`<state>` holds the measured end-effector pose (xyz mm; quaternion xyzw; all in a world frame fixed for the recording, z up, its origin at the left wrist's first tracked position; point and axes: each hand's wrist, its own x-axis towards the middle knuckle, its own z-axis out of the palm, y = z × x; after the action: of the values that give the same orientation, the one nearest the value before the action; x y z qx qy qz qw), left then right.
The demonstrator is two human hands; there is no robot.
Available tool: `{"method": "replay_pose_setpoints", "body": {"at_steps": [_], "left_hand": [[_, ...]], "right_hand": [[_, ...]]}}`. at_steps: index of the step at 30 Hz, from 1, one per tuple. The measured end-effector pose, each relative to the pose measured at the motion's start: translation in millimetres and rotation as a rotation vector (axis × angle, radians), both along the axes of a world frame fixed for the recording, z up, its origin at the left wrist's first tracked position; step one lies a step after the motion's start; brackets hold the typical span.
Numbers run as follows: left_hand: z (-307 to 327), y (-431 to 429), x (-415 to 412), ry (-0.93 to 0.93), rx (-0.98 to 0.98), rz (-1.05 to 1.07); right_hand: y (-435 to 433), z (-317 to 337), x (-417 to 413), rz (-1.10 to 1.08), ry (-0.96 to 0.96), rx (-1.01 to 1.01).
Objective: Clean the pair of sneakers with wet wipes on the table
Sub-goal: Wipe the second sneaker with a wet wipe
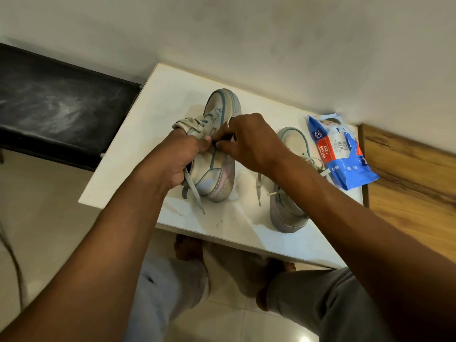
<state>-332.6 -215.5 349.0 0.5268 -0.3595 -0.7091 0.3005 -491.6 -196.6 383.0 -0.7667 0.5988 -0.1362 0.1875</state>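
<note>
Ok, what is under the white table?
At the near edge of the white table, a bare left foot and a bare right foot stand on the pale floor tiles. The tabletop covers everything further beneath it.

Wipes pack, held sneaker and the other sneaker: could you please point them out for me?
Wipes pack (341, 153), head view, on its printed front.
Held sneaker (219, 101), head view, on its toe cap.
Other sneaker (293, 144), head view, on its toe.
</note>
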Motion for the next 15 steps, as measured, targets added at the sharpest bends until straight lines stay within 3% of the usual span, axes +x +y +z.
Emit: {"method": "replay_pose_setpoints", "body": {"at_steps": [10,15], "left_hand": [[1,1,2,0.001,0.012,-0.009],[-1,1,-2,0.015,-0.009,-0.018]], "right_hand": [[15,7,-1,0.115,-0.154,0.216],[8,2,-6,0.053,-0.015,0.015]]}}
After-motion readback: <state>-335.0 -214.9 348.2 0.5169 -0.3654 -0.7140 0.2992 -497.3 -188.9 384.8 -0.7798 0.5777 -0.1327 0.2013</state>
